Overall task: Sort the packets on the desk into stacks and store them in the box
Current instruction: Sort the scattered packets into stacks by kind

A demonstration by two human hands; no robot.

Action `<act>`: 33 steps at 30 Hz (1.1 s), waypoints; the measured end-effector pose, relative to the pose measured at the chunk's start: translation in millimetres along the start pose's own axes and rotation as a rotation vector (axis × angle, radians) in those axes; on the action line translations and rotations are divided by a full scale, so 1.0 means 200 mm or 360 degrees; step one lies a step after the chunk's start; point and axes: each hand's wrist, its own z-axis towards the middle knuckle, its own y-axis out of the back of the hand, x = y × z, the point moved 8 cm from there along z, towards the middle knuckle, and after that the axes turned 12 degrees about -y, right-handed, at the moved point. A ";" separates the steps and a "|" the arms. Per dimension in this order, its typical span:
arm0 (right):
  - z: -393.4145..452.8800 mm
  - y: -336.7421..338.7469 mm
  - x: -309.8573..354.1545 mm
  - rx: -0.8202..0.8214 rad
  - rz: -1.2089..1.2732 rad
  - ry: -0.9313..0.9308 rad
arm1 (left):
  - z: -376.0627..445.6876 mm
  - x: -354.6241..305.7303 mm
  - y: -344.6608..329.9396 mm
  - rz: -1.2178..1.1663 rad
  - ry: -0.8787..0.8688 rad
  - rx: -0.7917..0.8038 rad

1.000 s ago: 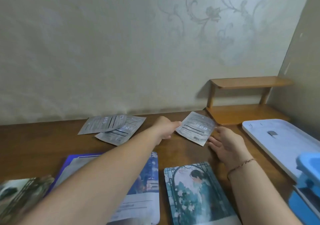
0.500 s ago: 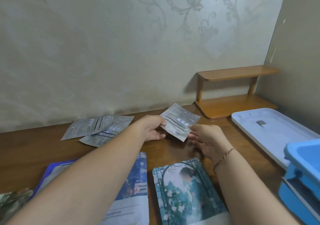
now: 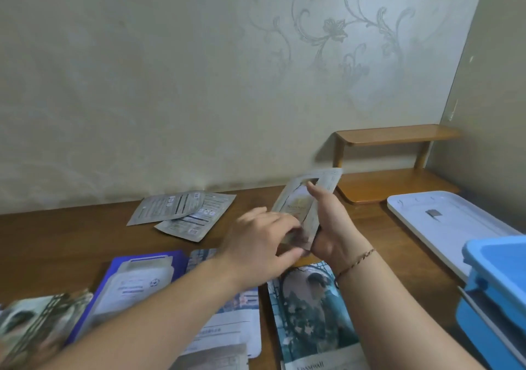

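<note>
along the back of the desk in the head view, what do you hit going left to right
two overlapping grey packets → pale packet gripped upright by the right hand → wooden shelf → white lid → blue box
</note>
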 end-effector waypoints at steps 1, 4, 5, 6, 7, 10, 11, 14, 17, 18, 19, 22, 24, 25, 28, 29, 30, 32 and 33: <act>-0.02 0.01 0.01 -0.0036 -0.0046 0.0028 | -0.03 0.03 0.03 -0.0090 0.0079 -0.0019; -0.09 -0.03 0.01 0.0020 -0.0163 0.0084 | -0.20 0.25 0.17 -0.0598 0.0849 -0.0358; -0.13 -0.08 -0.02 0.0088 -0.0220 0.0059 | -0.28 0.31 0.18 -0.0851 0.1188 -0.0423; -0.19 -0.14 -0.05 0.0161 -0.0281 0.0021 | -0.34 0.34 0.18 -0.1243 0.1468 -0.0433; -0.24 -0.21 -0.09 0.0234 -0.0353 -0.0013 | -0.40 0.32 0.16 -0.1675 0.1674 -0.0427; -0.41 -0.38 -0.23 0.0357 -0.0633 -0.0022 | -0.54 0.27 0.25 -0.2155 0.1914 -0.0571; -0.46 -0.41 -0.28 0.0358 -0.0720 0.0001 | -0.58 0.26 0.31 -0.2149 0.1882 -0.0624; -0.63 -0.45 -0.44 0.0416 -0.0965 0.0039 | -0.71 0.24 0.48 -0.2076 0.1763 -0.0825; -0.84 -0.36 -0.59 0.0348 -0.1178 0.0206 | -0.86 0.11 0.59 -0.1987 0.1774 -0.0748; -0.91 -0.32 -0.63 0.0294 -0.1214 0.0250 | -0.90 0.05 0.61 -0.1931 0.1771 -0.0680; -0.98 -0.28 -0.67 0.0273 -0.1246 0.0261 | -0.94 -0.01 0.63 -0.1869 0.1762 -0.0625; -1.08 -0.19 -0.82 0.0342 -0.1294 0.0138 | -1.03 -0.16 0.65 -0.1566 0.1632 -0.0351; -1.09 -0.12 -0.85 0.0237 -0.1525 0.0210 | -1.08 -0.19 0.59 -0.1420 0.1568 -0.0206; -1.08 -0.09 -0.85 0.0152 -0.1657 0.0267 | -1.11 -0.19 0.56 -0.1360 0.1566 -0.0176; -1.06 -0.05 -0.86 0.0046 -0.1850 0.0368 | -1.13 -0.18 0.50 -0.1134 0.1520 -0.0106; -1.05 -0.05 -0.87 0.0037 -0.1900 0.0397 | -1.12 -0.18 0.50 -0.1050 0.1489 -0.0080; -1.05 -0.04 -0.88 0.0032 -0.1935 0.0413 | -1.12 -0.18 0.49 -0.0974 0.1457 -0.0062; -1.04 -0.03 -0.90 0.0044 -0.1915 0.0399 | -1.11 -0.19 0.50 -0.0864 0.1397 -0.0052; -1.03 -0.03 -0.90 0.0050 -0.1874 0.0396 | -1.10 -0.19 0.50 -0.0808 0.1366 -0.0039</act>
